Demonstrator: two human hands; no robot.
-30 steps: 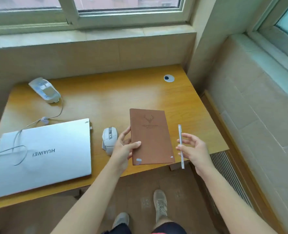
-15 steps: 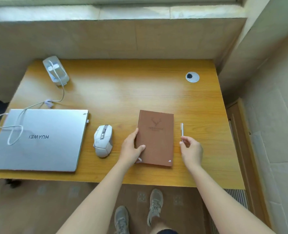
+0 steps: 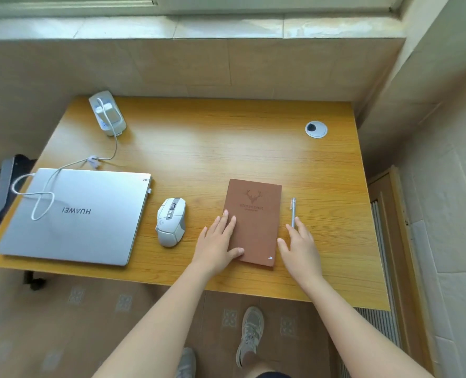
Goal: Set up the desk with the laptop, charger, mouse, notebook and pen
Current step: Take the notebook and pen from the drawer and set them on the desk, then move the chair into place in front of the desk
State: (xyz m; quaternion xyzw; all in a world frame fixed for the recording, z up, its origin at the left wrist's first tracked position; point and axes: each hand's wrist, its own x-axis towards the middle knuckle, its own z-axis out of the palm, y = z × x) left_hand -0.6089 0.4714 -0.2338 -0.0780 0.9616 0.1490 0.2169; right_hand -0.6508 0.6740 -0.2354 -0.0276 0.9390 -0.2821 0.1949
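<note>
A brown notebook [image 3: 255,216] with a deer emblem lies flat on the wooden desk [image 3: 226,148]. My left hand [image 3: 218,242] rests flat on its left side, fingers straight. A silver pen [image 3: 293,211] lies just right of the notebook; my right hand [image 3: 300,246] lies flat on the desk with its fingertips touching the pen's near end. A white mouse [image 3: 171,221] sits left of the notebook. A closed silver laptop [image 3: 76,214] lies at the left, its white cable looping over the lid to the charger [image 3: 107,113] at the back left.
A grey cable grommet [image 3: 316,129] sits at the desk's back right. The wall and window sill run behind the desk, a tiled wall and a floor vent to the right. A dark chair part [image 3: 0,186] shows at the far left. My feet stand below the front edge.
The notebook and pen have gone from being held above the desk to lying on it. Both hands have opened and now lie flat.
</note>
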